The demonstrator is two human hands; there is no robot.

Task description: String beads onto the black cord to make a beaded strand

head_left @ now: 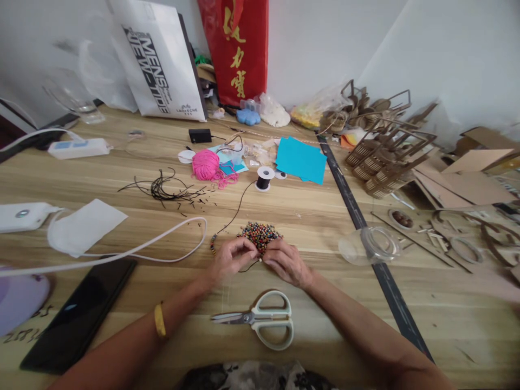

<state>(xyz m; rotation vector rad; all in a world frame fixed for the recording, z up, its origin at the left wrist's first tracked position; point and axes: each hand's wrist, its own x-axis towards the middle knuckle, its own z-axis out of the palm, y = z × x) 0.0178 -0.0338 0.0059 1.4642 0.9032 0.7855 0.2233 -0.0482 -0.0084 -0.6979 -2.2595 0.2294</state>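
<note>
A pile of small multicoloured beads [260,234] lies on the wooden table [317,216]. My left hand [231,259] is pinched on a thin black cord [238,208] that runs up to a black spool [264,178]; a short string of threaded beads [212,244] hangs on the cord to its left. My right hand [286,262] rests at the near edge of the pile, fingers curled and pinched on something too small to name. The two hands almost touch.
Scissors [262,320] lie just below my hands. A black phone [79,314] and white cable [134,250] are at left. Pink yarn [206,164], blue paper [301,160], cord scraps [166,189], a clear cup [368,245] and cardboard pieces [390,157] lie beyond.
</note>
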